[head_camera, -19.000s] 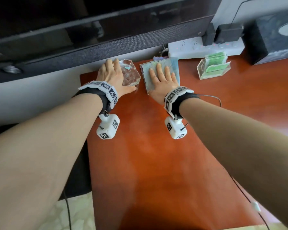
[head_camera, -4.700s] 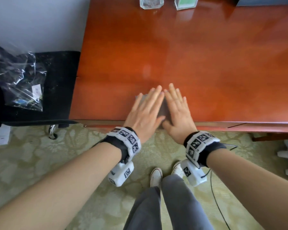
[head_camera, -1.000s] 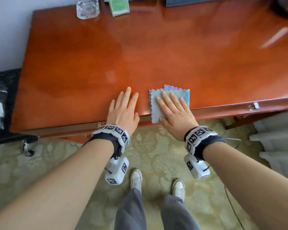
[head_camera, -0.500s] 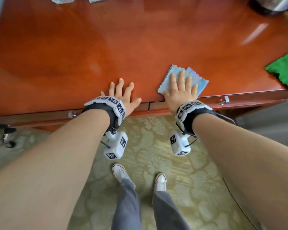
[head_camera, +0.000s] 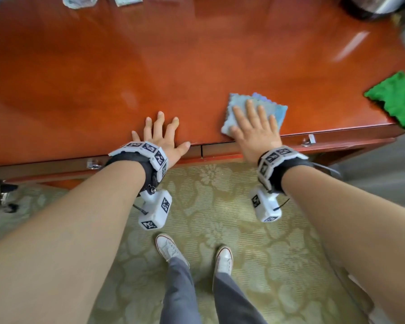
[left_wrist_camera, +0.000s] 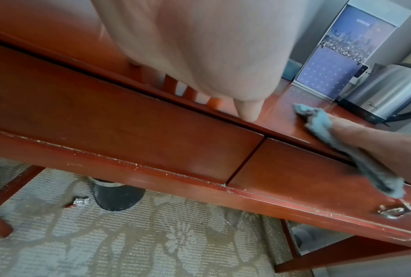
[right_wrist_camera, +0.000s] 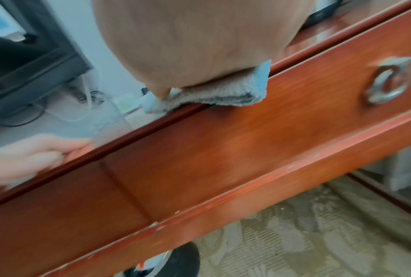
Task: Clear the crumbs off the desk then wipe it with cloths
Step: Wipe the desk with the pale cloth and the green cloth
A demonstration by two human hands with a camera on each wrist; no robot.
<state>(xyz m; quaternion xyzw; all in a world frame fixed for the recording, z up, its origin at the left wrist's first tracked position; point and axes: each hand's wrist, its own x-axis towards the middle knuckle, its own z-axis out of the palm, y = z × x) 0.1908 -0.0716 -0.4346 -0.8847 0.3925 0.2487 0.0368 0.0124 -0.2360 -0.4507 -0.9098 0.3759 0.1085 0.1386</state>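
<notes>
Fingers: both sets lie straight and spread; those of the right hand [head_camera: 255, 129] press flat on the blue cloth [head_camera: 276, 109], those of the left hand [head_camera: 164, 136] rest bare on the wood, gripping nothing.
Blue cloth: folded, scalloped at its edge, lying on the desk [head_camera: 173, 54] at the front rim, right of the middle; in the right wrist view its near fold [right_wrist_camera: 223, 93] sticks out a little past the rim under the palm.
Left hand: flat at the front rim, thumb along the lip, well apart from the cloth.
Green cloth: a second cloth [head_camera: 398, 99] lies near the desk's right front corner, partly over the edge, untouched.
Desk top: glossy red-brown wood with pale streaks of window glare; I can't pick out any crumbs on it from these views.
Desk front: two drawer faces meet at a seam between the hands; the lower rail is chipped and scuffed; a metal pull [right_wrist_camera: 386, 82] sits on the right drawer.
Back of desk: a glass dish [head_camera: 80, 1] and a clear holder with green paper [head_camera: 128, 0] at the far left edge; a steel kettle [left_wrist_camera: 386, 95] at the far right, beside a standing blue card [left_wrist_camera: 356, 46].
Floor: pale green carpet [head_camera: 255, 230] with a leafy pattern; a dark bin [left_wrist_camera: 116, 196] under the desk with a scrap of foil wrapper [left_wrist_camera: 80, 202] just beside it.
Person: standing at the desk in grey trousers and white shoes [head_camera: 168, 249], a marker band on each wrist.
</notes>
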